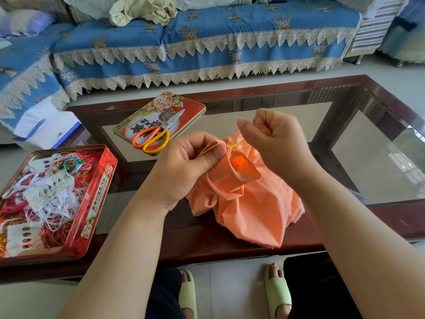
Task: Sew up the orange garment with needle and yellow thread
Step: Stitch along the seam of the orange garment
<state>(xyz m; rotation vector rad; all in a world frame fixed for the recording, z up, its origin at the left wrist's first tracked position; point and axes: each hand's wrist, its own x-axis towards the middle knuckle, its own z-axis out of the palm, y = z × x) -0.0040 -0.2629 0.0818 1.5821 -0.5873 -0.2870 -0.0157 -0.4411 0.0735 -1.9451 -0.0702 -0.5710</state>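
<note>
Left hand (193,155) pinching garment (243,203) fold; right hand (273,137), at 2 o'clock, curled around yellow thread (232,145); needle unseen.

A single wide-angle view sits at the person's head and looks forward and down — both forearms run up from the bottom corners, close to the lens. The glass-topped table (287,97) fills the middle ground, near and slightly bowed by the lens. Straight below, slippered feet (277,288) show on the floor — at the top edge, farther off, a blue-covered sofa (207,31).
</note>
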